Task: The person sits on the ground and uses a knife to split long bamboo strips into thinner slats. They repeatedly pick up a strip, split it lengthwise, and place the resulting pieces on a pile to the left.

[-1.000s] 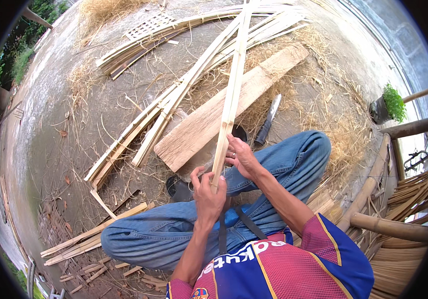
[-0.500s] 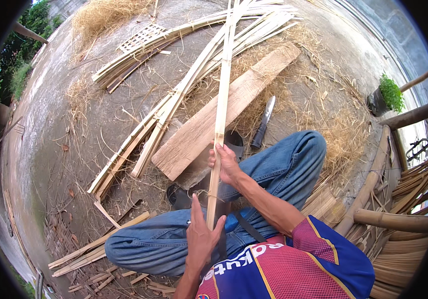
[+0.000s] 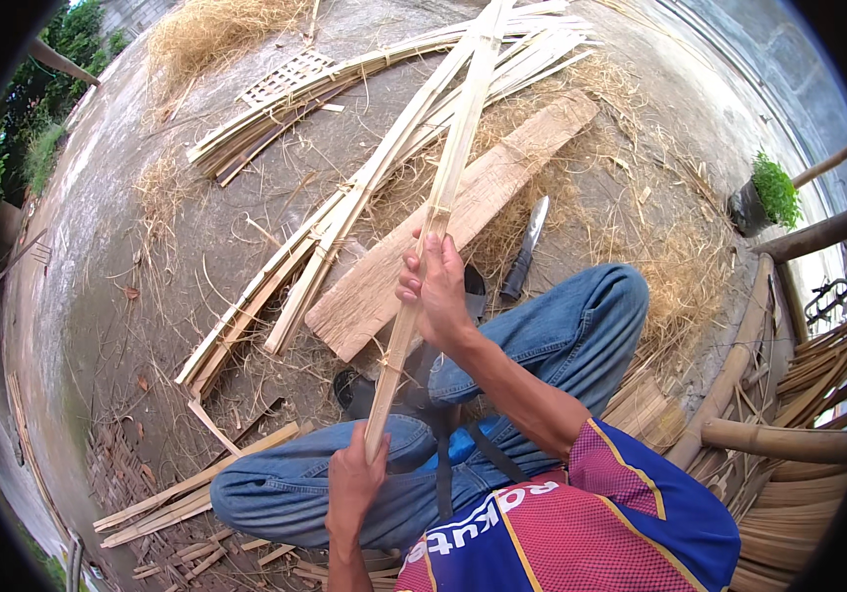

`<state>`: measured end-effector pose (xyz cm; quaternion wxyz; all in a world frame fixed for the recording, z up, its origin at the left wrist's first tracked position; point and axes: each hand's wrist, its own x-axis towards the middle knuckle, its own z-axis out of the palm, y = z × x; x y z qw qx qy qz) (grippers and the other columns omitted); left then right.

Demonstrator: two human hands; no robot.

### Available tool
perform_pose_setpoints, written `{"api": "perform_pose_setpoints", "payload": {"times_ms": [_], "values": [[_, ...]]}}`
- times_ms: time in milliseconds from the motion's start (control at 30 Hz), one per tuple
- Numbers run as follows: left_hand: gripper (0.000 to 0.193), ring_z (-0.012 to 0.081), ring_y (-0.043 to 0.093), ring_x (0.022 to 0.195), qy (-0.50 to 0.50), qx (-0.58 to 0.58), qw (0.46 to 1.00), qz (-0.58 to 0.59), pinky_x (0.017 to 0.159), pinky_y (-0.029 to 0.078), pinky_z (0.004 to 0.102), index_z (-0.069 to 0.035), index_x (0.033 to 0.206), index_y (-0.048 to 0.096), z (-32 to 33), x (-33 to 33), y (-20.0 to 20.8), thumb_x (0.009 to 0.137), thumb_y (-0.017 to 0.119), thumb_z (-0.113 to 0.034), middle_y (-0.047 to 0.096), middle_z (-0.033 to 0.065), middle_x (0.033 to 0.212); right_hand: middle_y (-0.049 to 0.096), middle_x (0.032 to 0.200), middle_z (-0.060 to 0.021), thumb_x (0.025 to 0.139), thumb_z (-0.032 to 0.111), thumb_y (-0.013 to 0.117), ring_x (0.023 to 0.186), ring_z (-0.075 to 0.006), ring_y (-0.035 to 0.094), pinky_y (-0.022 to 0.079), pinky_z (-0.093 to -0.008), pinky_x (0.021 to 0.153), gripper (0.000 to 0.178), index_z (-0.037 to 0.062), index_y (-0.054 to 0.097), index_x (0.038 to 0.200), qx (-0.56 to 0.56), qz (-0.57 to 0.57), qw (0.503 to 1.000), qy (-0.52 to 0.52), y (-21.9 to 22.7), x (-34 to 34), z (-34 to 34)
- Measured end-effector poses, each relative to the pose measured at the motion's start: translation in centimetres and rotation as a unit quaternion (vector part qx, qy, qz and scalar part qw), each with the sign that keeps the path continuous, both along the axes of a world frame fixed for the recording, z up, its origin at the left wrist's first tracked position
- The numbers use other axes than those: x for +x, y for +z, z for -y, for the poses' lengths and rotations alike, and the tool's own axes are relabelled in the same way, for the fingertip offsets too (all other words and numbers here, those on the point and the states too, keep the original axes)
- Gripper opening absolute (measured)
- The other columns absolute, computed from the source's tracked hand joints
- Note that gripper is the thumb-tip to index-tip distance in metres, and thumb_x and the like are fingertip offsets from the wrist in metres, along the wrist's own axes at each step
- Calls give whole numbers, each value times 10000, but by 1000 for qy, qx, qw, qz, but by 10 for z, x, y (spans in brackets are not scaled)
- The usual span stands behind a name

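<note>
A long, pale bundle of bamboo strips (image 3: 456, 158) slants from the far side down across my lap. My left hand (image 3: 355, 476) is closed round its near end, above my left thigh. Further up the same bundle, my right hand (image 3: 440, 296) wraps it with bent fingers. Behind it a rough wooden plank (image 3: 537, 148) lies on the ground and is partly covered by the strips. To the right of the plank rests a knife (image 3: 522, 255) with a dark handle, its blade pointing away from me.
Tied bamboo strips (image 3: 315, 237) lie on the ground left of the plank, with a curved bundle (image 3: 275, 116) beyond. Dry shavings (image 3: 680, 266) are scattered about. At right stand bamboo poles (image 3: 784, 437), stacked strips (image 3: 818, 375) and a potted plant (image 3: 774, 187).
My left hand has gone from open beside the strips to closed round their near end. My right hand has moved up and away from me, and the near end has swung left.
</note>
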<state>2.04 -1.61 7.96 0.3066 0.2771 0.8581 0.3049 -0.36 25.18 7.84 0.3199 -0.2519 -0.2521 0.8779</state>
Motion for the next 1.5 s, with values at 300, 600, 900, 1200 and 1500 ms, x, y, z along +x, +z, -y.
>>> {"api": "perform_pose_setpoints", "payload": {"times_ms": [300, 600, 900, 1200, 1500], "values": [[335, 462, 642, 733, 87, -31, 977, -192, 641, 467, 530, -55, 972, 622, -55, -52, 19, 902, 734, -363, 663, 222, 732, 435, 838, -14, 1116, 319, 353, 647, -90, 383, 405, -248, 547, 210, 116, 405, 1128, 14, -18, 999, -24, -29, -75, -65], [413, 458, 642, 715, 62, -50, 971, -227, 648, 480, 526, -19, 822, 597, -73, -125, -11, 948, 663, -407, 654, 236, 722, 530, 1258, -260, 1091, 264, 410, 1148, -368, 585, 506, -447, 1051, 427, -92, 388, 1326, -51, 115, 986, 107, -109, -128, -111], [417, 390, 638, 669, 73, -62, 956, -276, 621, 464, 505, -46, 841, 597, -60, -224, -90, 933, 671, -446, 615, 183, 657, 591, 1288, -185, 1038, 269, 576, 1193, -252, 607, 502, -361, 1040, 391, -36, 538, 1280, 130, 185, 958, 174, -132, -38, -80], [406, 302, 613, 1037, 115, -32, 939, -322, 904, 442, 512, -122, 1140, 665, -65, -215, -131, 803, 822, -283, 628, 110, 1086, 664, 1139, -93, 1049, 275, 558, 1005, -179, 677, 560, -303, 899, 305, 5, 614, 1182, 169, 245, 927, 226, -138, 7, -64], [517, 304, 658, 1129, 47, 14, 999, 20, 954, 529, 431, -39, 1343, 606, -17, -173, 61, 975, 640, -401, 674, 158, 1244, 671, 1066, -85, 1047, 297, 568, 916, -168, 686, 578, -288, 815, 326, -11, 635, 1128, 257, 280, 896, 228, -147, 30, -55]]}}
